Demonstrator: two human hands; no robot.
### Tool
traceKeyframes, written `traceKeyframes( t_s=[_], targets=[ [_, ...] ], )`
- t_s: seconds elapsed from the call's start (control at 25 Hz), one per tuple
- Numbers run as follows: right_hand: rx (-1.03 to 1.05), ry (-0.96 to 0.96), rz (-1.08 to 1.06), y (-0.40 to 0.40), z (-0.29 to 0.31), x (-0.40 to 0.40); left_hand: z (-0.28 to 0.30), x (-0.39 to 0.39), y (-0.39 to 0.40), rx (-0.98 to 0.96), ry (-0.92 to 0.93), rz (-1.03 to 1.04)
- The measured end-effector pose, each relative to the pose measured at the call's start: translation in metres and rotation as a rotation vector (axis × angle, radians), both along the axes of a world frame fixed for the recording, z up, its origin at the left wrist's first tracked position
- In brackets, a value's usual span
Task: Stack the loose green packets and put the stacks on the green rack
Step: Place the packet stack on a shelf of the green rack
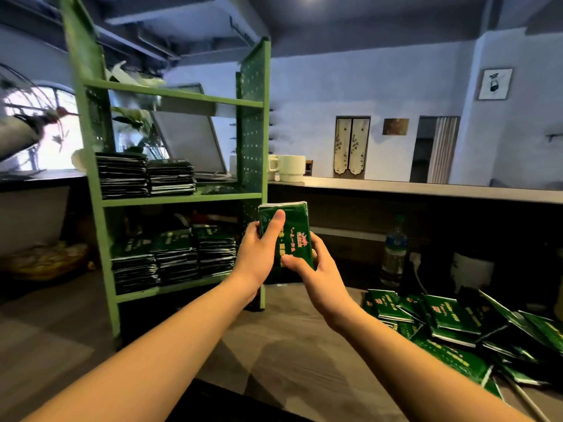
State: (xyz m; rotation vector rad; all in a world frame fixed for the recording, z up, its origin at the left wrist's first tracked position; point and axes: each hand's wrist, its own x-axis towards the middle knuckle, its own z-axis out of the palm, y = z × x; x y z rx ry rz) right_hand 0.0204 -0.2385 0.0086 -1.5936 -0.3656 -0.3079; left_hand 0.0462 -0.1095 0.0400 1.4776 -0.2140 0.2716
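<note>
Head view: both hands hold up a stack of green packets (288,229) just right of the green rack (182,196). The left hand (259,254) grips its left edge, thumb across the front; the right hand (307,269) pinches the lower right corner. Loose packets (451,327) lie heaped on the worktop (289,345) at right.
</note>
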Motion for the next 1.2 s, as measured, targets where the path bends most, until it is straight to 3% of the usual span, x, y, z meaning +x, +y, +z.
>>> traceKeyframes(
  t_s=[0.28, 0.4, 0.56, 0.72, 0.92, 1.2],
  targets=[
    [-0.004, -0.007, 0.115, 0.057, 0.062, 0.016, 0.059, 0.004, 0.056, 0.08, -0.031, 0.137],
    [0.093, 0.051, 0.149, 0.076, 0.082, 0.035, 0.079, 0.004, 0.08, 0.271, -0.046, 0.185],
    [0.214, 0.141, 0.195, 0.084, 0.114, 0.059, 0.088, 0.001, 0.116, 0.681, -0.412, 0.456],
    [0.181, 0.226, 0.147, 0.098, 0.141, 0.082, 0.108, 0.013, 0.157, 0.996, -0.701, 0.739],
    [0.033, 0.257, 0.033, 0.118, 0.164, 0.109, 0.134, 0.031, 0.178, 1.471, -0.378, 0.68],
    [-0.195, 0.374, 0.0, 0.139, 0.18, 0.133, 0.126, 0.044, 0.183, 1.547, -0.312, 0.7]
  ],
)
